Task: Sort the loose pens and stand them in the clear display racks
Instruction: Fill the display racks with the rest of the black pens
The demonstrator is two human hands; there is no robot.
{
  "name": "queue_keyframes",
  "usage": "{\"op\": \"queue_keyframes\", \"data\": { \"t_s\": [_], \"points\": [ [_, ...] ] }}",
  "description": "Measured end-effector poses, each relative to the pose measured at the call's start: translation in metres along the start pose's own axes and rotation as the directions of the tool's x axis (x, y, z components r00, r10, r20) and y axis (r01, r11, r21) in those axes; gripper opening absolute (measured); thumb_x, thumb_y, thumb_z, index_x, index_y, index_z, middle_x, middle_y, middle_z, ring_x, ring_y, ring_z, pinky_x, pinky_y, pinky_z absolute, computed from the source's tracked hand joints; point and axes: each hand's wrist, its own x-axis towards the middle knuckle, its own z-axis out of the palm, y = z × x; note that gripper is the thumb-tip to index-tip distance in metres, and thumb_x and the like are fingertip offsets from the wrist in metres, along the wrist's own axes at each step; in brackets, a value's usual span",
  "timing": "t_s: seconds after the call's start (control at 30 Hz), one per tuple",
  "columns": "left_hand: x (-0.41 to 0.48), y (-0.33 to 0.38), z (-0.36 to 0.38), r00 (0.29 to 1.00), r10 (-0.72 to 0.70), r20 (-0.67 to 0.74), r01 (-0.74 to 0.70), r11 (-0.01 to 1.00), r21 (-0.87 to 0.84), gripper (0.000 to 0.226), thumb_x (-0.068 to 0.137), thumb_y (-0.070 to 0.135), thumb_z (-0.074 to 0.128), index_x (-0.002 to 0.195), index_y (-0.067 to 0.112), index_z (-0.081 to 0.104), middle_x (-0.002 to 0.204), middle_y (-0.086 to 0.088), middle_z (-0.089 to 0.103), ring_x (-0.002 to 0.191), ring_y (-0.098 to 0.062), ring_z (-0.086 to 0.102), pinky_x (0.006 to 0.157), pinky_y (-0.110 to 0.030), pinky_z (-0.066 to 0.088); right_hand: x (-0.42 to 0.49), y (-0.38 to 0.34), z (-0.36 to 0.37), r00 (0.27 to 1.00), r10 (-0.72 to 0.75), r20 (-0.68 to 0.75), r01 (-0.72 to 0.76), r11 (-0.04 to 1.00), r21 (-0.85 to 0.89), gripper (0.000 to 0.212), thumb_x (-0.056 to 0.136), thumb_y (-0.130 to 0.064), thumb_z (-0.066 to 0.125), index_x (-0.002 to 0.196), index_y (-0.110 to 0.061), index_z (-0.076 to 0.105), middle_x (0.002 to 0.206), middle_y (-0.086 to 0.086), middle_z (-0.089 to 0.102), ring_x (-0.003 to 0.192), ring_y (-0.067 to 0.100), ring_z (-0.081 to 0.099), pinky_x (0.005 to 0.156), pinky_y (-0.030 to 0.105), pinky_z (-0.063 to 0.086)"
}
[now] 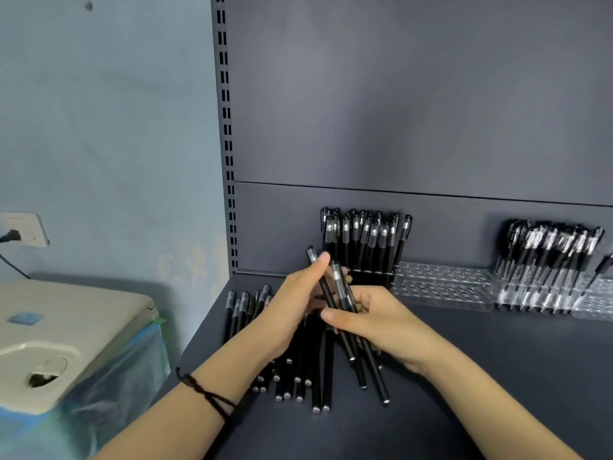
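Observation:
A heap of loose black pens [300, 376] lies on the dark shelf [497, 376] below my hands. My right hand [381, 323] grips a small bunch of black pens [365, 366] that slant down to the right, caps up. My left hand [295, 303] pinches one pen [313, 257] of that bunch near its cap with thumb and fingers. Behind my hands a clear rack [441, 287] holds upright black pens [365, 237] in its left part; its right part is bare. A second clear rack [597, 300] at the right is filled with upright pens [550, 250].
The shelf's dark back panel [398, 111] rises behind the racks, with a slotted upright [227, 127] at its left edge. Left of the shelf stands a beige appliance [66, 333] wrapped in blue plastic, below a wall socket [25, 229] with a plug.

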Motion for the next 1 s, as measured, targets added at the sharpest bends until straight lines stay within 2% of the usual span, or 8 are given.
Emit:
{"op": "queue_keyframes", "data": {
  "t_s": [0.1,0.17,0.3,0.53,0.7,0.87,0.93,1.0],
  "points": [
    [-0.002,0.000,0.004,0.998,0.001,0.066,0.009,0.990,-0.138,0.062,0.081,0.058,0.047,0.121,0.014,0.064,0.119,0.000,0.070,0.113,-0.016,0.065,0.104,-0.039,0.045,-0.001,0.002,0.003,1.000,0.029,0.005,-0.029,0.999,-0.013,0.008,0.091,-0.012,0.065,0.084,-0.009,0.067,0.071,-0.006,0.069,0.068,-0.002,0.061,0.064,0.012,0.047],
    [-0.003,-0.003,0.005,0.997,0.028,0.074,-0.020,0.994,-0.106,0.052,0.082,0.047,0.057,0.120,0.013,0.066,0.119,0.001,0.070,0.114,-0.014,0.064,0.106,-0.039,0.044,-0.001,0.005,0.004,0.999,0.025,-0.028,-0.026,0.998,-0.054,0.009,0.089,-0.016,0.067,0.094,-0.010,0.071,0.090,0.005,0.074,0.082,0.005,0.067,0.073,0.015,0.051],
    [-0.002,-0.007,0.004,0.997,0.005,0.073,0.004,0.993,-0.118,0.030,0.094,0.029,0.055,0.111,0.009,0.071,0.115,-0.005,0.072,0.108,-0.021,0.067,0.100,-0.037,0.049,0.001,0.010,0.006,0.997,-0.002,-0.080,-0.006,0.995,-0.100,0.017,0.083,-0.019,0.074,0.100,-0.015,0.073,0.096,-0.001,0.075,0.092,0.009,0.070,0.086,0.023,0.054],
    [0.002,-0.001,0.000,1.000,-0.006,0.018,0.013,0.920,-0.391,0.023,0.101,0.023,0.045,0.108,0.006,0.060,0.113,-0.014,0.071,0.106,-0.024,0.069,0.085,-0.034,0.058,-0.002,0.010,0.006,0.987,0.000,-0.164,-0.031,0.982,-0.187,0.020,0.082,-0.032,0.074,0.085,-0.013,0.072,0.061,-0.003,0.063,0.051,0.008,0.055,0.045,0.017,0.040],
    [0.010,0.001,-0.011,0.993,0.009,-0.117,-0.078,0.798,-0.598,0.026,0.101,0.024,0.043,0.112,0.005,0.057,0.110,-0.015,0.072,0.101,-0.027,0.070,0.087,-0.036,0.057,0.001,0.011,0.006,0.985,-0.074,-0.158,0.010,0.928,-0.371,0.032,0.094,-0.029,0.059,0.077,-0.004,0.068,0.054,0.007,0.060,0.047,0.007,0.056,0.058,0.019,0.047],
    [0.011,-0.005,-0.009,0.996,-0.009,-0.093,-0.045,0.825,-0.563,0.028,0.100,0.028,0.045,0.100,0.004,0.059,0.104,-0.017,0.073,0.099,-0.028,0.071,0.085,-0.035,0.059,0.000,0.011,0.012,0.983,-0.078,-0.165,0.014,0.934,-0.358,0.045,0.096,-0.038,0.053,0.067,-0.006,0.067,0.051,0.002,0.062,0.043,0.006,0.055,0.051,0.013,0.041],
    [0.013,-0.002,-0.016,0.988,-0.038,-0.150,-0.059,0.804,-0.592,0.028,0.100,0.031,0.045,0.091,0.008,0.058,0.094,-0.014,0.075,0.089,-0.026,0.074,0.073,-0.035,0.061,0.001,0.012,0.003,0.954,-0.030,-0.298,-0.083,0.930,-0.359,0.051,0.094,-0.049,0.049,0.073,-0.009,0.072,0.056,0.002,0.066,0.044,0.007,0.057,0.050,0.013,0.043],
    [0.014,0.000,-0.025,0.970,-0.107,-0.216,-0.047,0.794,-0.606,0.031,0.100,0.038,0.044,0.086,0.012,0.058,0.076,-0.005,0.074,0.068,-0.018,0.073,0.057,-0.031,0.059,0.001,0.016,-0.009,0.920,0.007,-0.393,-0.198,0.872,-0.447,0.050,0.090,-0.057,0.050,0.074,-0.016,0.071,0.062,0.001,0.067,0.051,0.010,0.061,0.061,0.024,0.052]
  ]
}}
